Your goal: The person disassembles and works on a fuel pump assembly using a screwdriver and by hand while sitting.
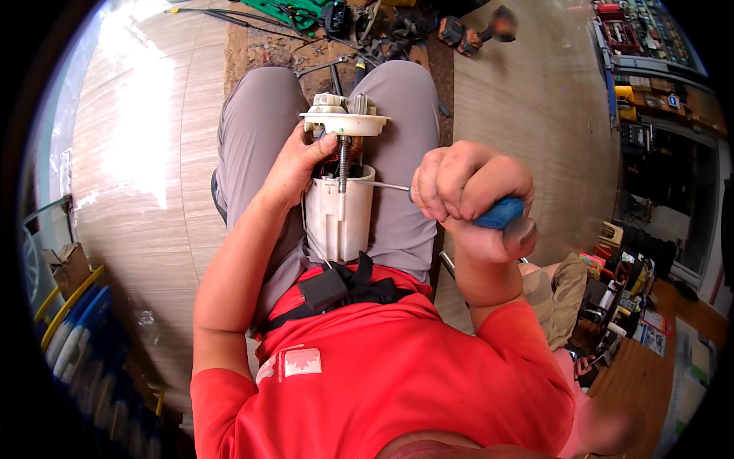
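Note:
A white plastic fuel pump module (pixel 336 222) stands upright between my thighs, its canister toward my belly. Above the canister sits its round flange (pixel 355 125), with a metal spring (pixel 344 164) and dark wires showing in the gap. My left hand (pixel 293 167) grips the module just under the flange, thumb in front and the other fingers partly hidden behind. In my right hand (pixel 470 183) is a screwdriver (pixel 501 213), its blue handle inside the closed fist. The thin metal shaft points left, and its tip meets the upper rim of the canister near the spring.
Beyond my knees lies a stained cardboard sheet (pixel 260 53) with wrenches, cables and a green tool case (pixel 287 11). A cordless power tool (pixel 462 34) rests on the floor at upper right. Another person's patterned trouser leg (pixel 564 298) is close at my right, beside a cluttered wooden desk (pixel 631 382).

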Demonstrator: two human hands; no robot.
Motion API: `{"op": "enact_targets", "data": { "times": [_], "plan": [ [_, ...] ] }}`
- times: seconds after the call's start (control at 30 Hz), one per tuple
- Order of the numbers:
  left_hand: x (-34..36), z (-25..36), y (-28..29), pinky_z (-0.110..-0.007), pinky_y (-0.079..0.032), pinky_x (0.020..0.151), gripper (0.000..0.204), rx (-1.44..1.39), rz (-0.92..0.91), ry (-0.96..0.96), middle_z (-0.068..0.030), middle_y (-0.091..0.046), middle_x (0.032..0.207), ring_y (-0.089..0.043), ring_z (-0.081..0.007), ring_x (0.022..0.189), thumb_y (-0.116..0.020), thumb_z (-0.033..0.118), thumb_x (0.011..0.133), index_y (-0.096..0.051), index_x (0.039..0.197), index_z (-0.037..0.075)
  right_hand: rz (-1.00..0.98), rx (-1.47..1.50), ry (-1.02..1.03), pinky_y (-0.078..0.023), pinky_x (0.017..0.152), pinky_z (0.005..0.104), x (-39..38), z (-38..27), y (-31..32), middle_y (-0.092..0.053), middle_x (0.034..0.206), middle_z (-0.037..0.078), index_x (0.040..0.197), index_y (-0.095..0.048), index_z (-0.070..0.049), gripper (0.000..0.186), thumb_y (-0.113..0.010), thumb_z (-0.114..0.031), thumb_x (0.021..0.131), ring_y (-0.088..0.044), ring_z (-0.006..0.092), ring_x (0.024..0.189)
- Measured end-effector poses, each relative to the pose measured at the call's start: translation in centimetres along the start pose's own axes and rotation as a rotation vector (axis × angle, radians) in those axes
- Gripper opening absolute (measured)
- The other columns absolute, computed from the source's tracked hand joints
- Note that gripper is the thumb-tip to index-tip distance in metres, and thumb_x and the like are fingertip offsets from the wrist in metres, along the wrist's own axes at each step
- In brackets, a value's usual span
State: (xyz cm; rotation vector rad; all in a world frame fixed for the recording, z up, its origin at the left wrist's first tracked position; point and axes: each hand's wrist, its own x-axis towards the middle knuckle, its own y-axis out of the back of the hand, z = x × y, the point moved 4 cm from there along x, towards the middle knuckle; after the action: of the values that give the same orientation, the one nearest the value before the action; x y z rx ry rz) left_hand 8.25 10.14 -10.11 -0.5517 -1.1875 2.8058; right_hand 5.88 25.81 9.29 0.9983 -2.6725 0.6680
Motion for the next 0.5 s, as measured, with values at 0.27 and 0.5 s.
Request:
{"op": "enact_targets", "data": {
  "times": [0.27, 0.5],
  "plan": [
    [0.5, -0.8, 0.5, -0.029, -0.05, 0.09, 0.065, 0.107, 0.015, -0.076, -0.0084, -0.064, 0.113, -0.062, -0.015, 0.098, -0.075, 0.041, 0.088, -0.048, 0.128, -0.001, -0.563, -0.487, 0.284, -0.038, 0.047, 0.0332, -2.8, 1.2, -5.2, -0.046, 0.071, 0.004, 0.074, -0.051, -0.008, 0.037, -0.074, -0.033, 0.087, -0.048, 0.0219, 0.057],
    [0.8, -1.4, 0.6, -0.03, -0.048, 0.091, 0.062, 0.113, 0.012, -0.066, -0.0061, -0.064, 0.113, -0.06, -0.0139, 0.099, -0.068, 0.047, 0.091, -0.05, 0.128, 0.0, -0.846, -0.555, 0.37, -0.032, 0.043, 0.0306, -4.7, 2.9, -7.3, -0.037, 0.065, 0.002, 0.064, -0.043, -0.011, 0.037, -0.071, -0.027, 0.083, -0.039, 0.0182, 0.052]
  ]
}}
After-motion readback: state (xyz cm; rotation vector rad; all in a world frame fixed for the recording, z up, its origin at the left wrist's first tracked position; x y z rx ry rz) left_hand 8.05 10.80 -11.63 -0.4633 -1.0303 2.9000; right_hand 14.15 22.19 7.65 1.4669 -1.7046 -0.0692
